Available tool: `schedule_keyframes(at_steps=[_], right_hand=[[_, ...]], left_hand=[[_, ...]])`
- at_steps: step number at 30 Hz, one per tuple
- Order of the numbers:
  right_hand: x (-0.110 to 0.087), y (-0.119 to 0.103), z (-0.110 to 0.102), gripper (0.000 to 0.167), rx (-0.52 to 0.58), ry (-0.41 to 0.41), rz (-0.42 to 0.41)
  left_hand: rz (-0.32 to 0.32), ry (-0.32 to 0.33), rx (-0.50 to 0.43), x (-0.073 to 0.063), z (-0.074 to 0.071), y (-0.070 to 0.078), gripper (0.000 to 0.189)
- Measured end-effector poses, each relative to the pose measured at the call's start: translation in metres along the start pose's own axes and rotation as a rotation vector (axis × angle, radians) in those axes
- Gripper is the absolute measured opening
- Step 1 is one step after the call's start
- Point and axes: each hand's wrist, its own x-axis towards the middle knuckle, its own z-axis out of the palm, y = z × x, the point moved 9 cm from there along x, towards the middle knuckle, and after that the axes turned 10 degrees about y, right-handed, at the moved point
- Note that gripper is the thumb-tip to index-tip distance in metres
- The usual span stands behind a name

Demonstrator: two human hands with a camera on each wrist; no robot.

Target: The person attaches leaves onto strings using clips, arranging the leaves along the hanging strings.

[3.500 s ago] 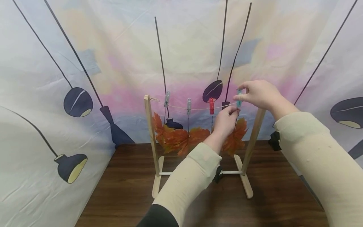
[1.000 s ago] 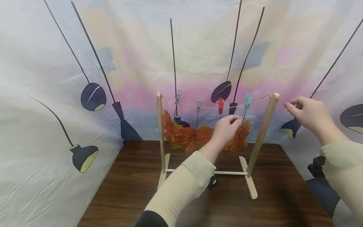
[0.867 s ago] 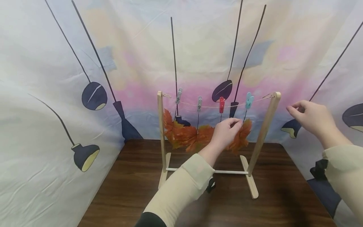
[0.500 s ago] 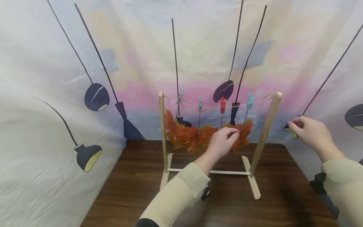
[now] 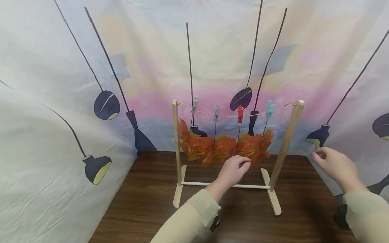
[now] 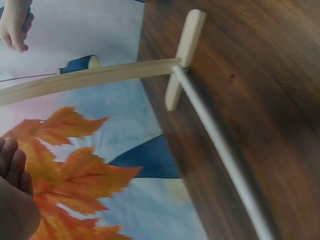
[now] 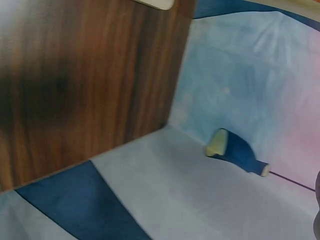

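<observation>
Orange maple leaves (image 5: pixel 226 145) hang by thin stems from a string (image 5: pixel 228 116) stretched over a wooden stand (image 5: pixel 287 145). The string carries two grey clothespins (image 5: pixel 216 113), a red clothespin (image 5: pixel 240 114) and a light blue clothespin (image 5: pixel 270 109). In front of the leaves my left hand (image 5: pixel 232 170) is held loosely curled, nothing visible in it; it covers part of their lower edge. Right of the stand, my right hand (image 5: pixel 337 167) hovers with relaxed fingers and no object showing. Only a sliver of right fingertips (image 7: pixel 318 210) appears in the right wrist view.
The stand's feet (image 5: pixel 274 202) and white crossbar (image 5: pixel 194 183) rest on a dark brown wooden table (image 5: pixel 146 199). Behind and at both sides hangs a cloth (image 5: pixel 146 67) printed with lamps. The table's right edge lies below my right hand.
The right hand has let go of the light blue clothespin and moved right, then down. My left hand has withdrawn from below that clothespin, sinking lower. The clothespin stays on the string.
</observation>
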Motion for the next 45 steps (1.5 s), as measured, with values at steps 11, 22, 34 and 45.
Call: schedule_keyframes(at_steps=[11,22,34,45], right_hand=[[-0.029,0.021,0.040,0.041,0.011,-0.066,0.050],[-0.054,0.032,0.076,0.036,0.031,-0.075,0.102],[-0.091,0.042,0.123,0.031,-0.007,-0.169,0.117],[-0.115,0.049,0.149,0.035,0.016,-0.239,0.132]], left_hand=[[-0.128,-0.012,-0.006,-0.032,0.003,-0.047,0.026],[-0.201,0.037,-0.006,-0.055,-0.007,-0.084,0.024],[-0.233,0.083,-0.007,-0.075,-0.009,-0.110,0.021],[-0.265,0.141,0.031,-0.097,-0.018,-0.136,0.021]])
